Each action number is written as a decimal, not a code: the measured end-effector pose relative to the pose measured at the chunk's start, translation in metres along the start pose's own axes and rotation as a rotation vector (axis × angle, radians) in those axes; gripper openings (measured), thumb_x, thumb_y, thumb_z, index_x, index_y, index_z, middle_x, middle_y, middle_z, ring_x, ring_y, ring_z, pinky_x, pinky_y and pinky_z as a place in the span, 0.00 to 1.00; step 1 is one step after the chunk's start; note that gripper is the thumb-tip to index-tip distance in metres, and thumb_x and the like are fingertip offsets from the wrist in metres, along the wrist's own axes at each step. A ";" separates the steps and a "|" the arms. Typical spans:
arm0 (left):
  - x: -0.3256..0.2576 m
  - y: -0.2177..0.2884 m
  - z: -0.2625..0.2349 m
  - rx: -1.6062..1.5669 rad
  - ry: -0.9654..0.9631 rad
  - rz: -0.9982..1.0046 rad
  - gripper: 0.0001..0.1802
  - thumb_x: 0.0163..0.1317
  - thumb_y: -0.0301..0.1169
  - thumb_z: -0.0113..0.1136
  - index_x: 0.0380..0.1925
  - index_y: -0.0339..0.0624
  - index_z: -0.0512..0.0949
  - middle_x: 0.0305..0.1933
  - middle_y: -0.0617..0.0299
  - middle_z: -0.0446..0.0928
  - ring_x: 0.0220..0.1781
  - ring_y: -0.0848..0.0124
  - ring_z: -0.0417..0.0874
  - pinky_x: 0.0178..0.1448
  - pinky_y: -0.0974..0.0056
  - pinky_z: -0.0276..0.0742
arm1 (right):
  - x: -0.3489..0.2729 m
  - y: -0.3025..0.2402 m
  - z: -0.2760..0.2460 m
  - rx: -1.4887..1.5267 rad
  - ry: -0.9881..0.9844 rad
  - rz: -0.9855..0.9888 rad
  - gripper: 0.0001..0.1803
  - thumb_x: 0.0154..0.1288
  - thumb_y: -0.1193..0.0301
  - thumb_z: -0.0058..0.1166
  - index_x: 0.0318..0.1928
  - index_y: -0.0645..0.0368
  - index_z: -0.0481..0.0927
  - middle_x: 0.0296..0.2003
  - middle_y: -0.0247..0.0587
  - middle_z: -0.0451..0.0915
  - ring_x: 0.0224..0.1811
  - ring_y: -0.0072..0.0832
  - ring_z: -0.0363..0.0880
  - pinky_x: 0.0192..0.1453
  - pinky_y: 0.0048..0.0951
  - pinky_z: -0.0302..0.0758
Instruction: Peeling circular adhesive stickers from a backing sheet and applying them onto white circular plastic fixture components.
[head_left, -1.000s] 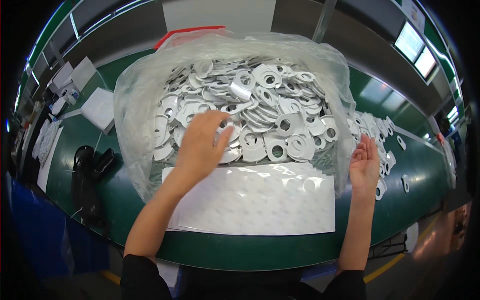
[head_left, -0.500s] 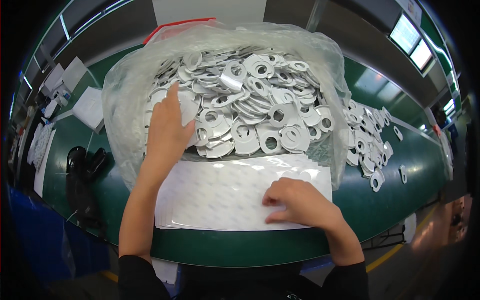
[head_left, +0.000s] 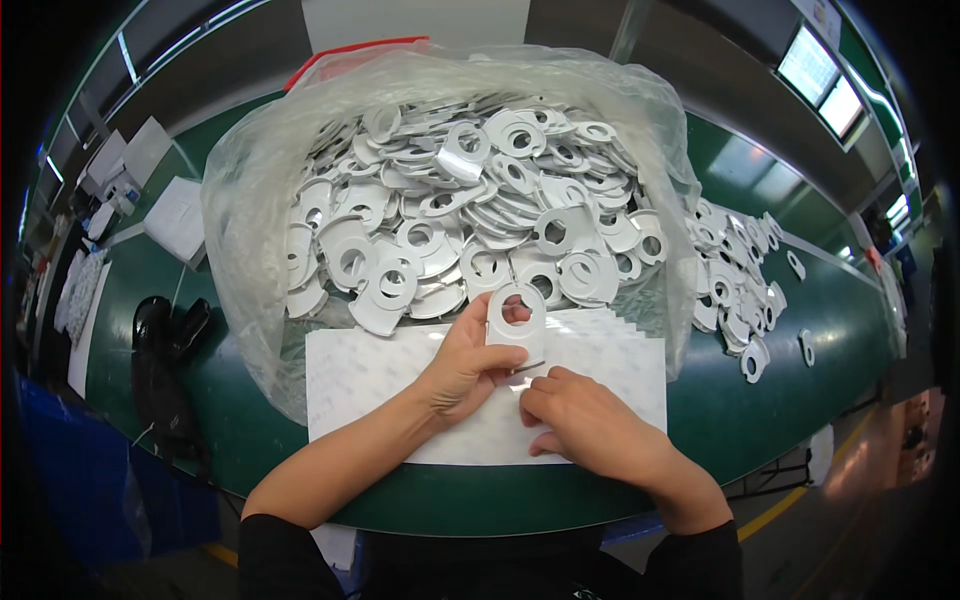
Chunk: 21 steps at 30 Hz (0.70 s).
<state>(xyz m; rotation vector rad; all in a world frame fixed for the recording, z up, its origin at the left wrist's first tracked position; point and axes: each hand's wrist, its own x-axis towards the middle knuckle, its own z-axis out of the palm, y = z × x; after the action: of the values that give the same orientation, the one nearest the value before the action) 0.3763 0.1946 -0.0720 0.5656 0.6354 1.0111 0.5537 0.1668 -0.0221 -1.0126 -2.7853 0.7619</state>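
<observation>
My left hand (head_left: 470,362) holds up a white plastic plate with a large round hole (head_left: 534,338), its thumb on the near edge and a fingertip showing through the hole. Close beside it on the right is my right hand (head_left: 580,412), its fingers curled and pinched together. A small see-through glint shows at those fingertips, too faint to name. Both hands are above a stack of white sheets (head_left: 370,385) along the table's near side. Behind the sheets, a large clear plastic bag (head_left: 240,250) lies spread open around a heap of similar white plates (head_left: 480,200).
More white plates (head_left: 735,280) lie loose on the green table (head_left: 800,370) to the right of the bag. At the left are a black object (head_left: 165,370) and a white box (head_left: 177,220). A red strip (head_left: 355,47) shows behind the bag.
My left hand has come back from the heap to above the sheets, now with a white plate in it. My right hand has shifted slightly and its fingers have drawn closer together.
</observation>
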 end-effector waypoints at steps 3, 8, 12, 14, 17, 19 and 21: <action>0.006 -0.008 -0.007 -0.099 -0.077 0.003 0.27 0.50 0.12 0.54 0.51 0.45 0.63 0.58 0.57 0.66 0.60 0.63 0.70 0.64 0.52 0.70 | -0.001 -0.004 -0.001 -0.009 -0.002 0.002 0.16 0.42 0.76 0.65 0.32 0.62 0.73 0.34 0.41 0.75 0.41 0.38 0.72 0.43 0.33 0.74; 0.007 -0.004 -0.002 -0.138 -0.106 -0.025 0.18 0.53 0.12 0.51 0.40 0.45 0.66 0.64 0.48 0.62 0.67 0.56 0.65 0.67 0.49 0.66 | -0.003 -0.003 0.001 -0.042 -0.006 0.005 0.14 0.42 0.75 0.65 0.31 0.61 0.74 0.34 0.41 0.75 0.42 0.38 0.72 0.43 0.33 0.74; 0.006 -0.001 0.002 -0.190 -0.147 -0.027 0.05 0.68 0.33 0.43 0.37 0.46 0.66 0.63 0.48 0.63 0.64 0.55 0.68 0.64 0.51 0.69 | -0.009 -0.001 -0.004 -0.010 -0.030 -0.020 0.10 0.47 0.72 0.63 0.27 0.59 0.74 0.32 0.38 0.74 0.41 0.36 0.72 0.43 0.34 0.73; 0.005 0.001 0.002 -0.239 -0.143 -0.063 0.12 0.71 0.41 0.38 0.36 0.47 0.66 0.62 0.48 0.65 0.62 0.57 0.71 0.62 0.53 0.71 | -0.012 0.001 -0.014 0.003 -0.017 -0.058 0.09 0.49 0.71 0.63 0.26 0.57 0.74 0.30 0.37 0.74 0.39 0.35 0.73 0.42 0.33 0.72; 0.005 -0.003 -0.003 -0.170 -0.150 -0.026 0.27 0.70 0.55 0.23 0.39 0.47 0.66 0.58 0.49 0.68 0.57 0.58 0.74 0.52 0.59 0.76 | -0.017 0.011 -0.042 0.431 -0.181 -0.185 0.08 0.53 0.71 0.63 0.26 0.59 0.76 0.24 0.35 0.74 0.31 0.32 0.72 0.33 0.29 0.69; 0.007 -0.006 0.000 -0.112 -0.070 -0.031 0.30 0.69 0.57 0.21 0.43 0.46 0.66 0.54 0.50 0.71 0.50 0.60 0.77 0.42 0.64 0.73 | -0.022 0.015 -0.057 0.682 -0.088 -0.201 0.09 0.52 0.72 0.65 0.25 0.60 0.77 0.24 0.35 0.73 0.30 0.29 0.71 0.33 0.25 0.69; 0.005 -0.006 0.004 -0.068 -0.043 -0.035 0.30 0.69 0.57 0.20 0.45 0.45 0.66 0.52 0.50 0.72 0.48 0.60 0.77 0.40 0.65 0.72 | -0.020 0.027 -0.055 0.830 0.114 -0.154 0.05 0.54 0.77 0.62 0.27 0.61 0.77 0.28 0.32 0.75 0.32 0.21 0.72 0.34 0.21 0.69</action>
<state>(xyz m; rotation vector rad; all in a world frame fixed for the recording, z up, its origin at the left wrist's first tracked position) 0.3846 0.1957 -0.0742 0.5138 0.5685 0.9818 0.5979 0.1955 0.0151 -0.6309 -2.0545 1.5644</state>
